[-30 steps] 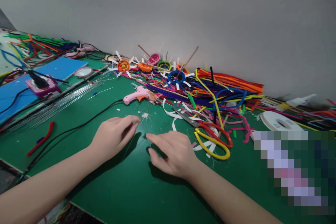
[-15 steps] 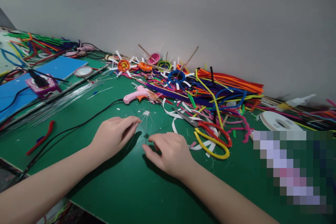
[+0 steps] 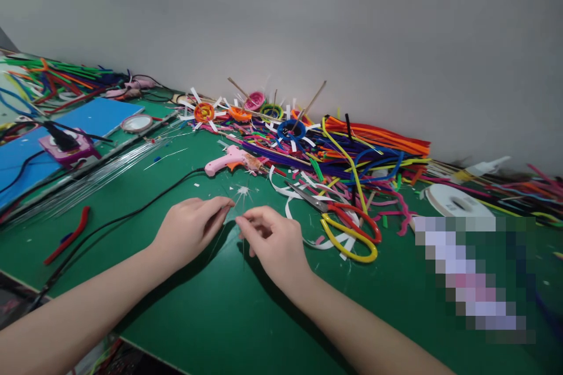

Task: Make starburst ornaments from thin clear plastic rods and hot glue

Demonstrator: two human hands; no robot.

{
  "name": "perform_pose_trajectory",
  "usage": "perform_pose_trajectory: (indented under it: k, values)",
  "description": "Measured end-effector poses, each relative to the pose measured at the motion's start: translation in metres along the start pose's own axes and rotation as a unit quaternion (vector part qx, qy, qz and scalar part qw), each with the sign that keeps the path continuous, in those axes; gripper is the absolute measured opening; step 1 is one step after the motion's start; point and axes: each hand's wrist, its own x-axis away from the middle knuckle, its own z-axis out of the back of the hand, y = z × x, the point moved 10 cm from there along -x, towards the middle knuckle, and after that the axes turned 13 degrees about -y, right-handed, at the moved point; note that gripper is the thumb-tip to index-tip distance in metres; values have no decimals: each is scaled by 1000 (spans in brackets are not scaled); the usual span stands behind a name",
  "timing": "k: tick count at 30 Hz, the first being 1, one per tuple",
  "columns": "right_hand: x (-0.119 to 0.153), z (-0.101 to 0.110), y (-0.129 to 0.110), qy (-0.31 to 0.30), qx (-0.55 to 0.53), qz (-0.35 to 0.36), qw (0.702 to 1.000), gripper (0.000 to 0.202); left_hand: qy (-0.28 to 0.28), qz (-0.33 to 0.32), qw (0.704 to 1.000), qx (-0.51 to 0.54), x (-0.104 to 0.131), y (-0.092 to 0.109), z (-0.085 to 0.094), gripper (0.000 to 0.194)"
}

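Hands at barely visible strands

Curled fingers and a pixelated block keep parts from me.
The fine strands pinched in the left hand are too thin for me to count, and I can't tell whether the right hand grips one. The pixelated block covers the right side, clipping the white reel. The left edge cuts off the blue board; both forearms leave the frame.
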Motion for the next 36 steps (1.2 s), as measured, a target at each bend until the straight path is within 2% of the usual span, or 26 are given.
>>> perform_pose_trajectory:
  k: [5, 14, 27, 31, 36]
  values:
    - [2, 0, 2, 9, -49, 3, 999, 10, -5, 3, 1000, -4, 0, 0, -1, 27]
    - [6, 6, -5, 10, 53, 58, 997, 15, 5, -1, 1000, -17, 0, 1, 0, 28]
    - [3, 11, -3, 9, 88, 57, 994, 17, -1, -8, 1000, -17, 0, 1, -1, 26]
    - [5, 8, -4, 3, 128, 55, 990, 17, 1, -9, 1000, -13, 0, 1, -1, 26]
    - [10, 8, -8, 19, 179, 87, 980, 17, 7, -10, 1000, -4, 0, 0, 0, 25]
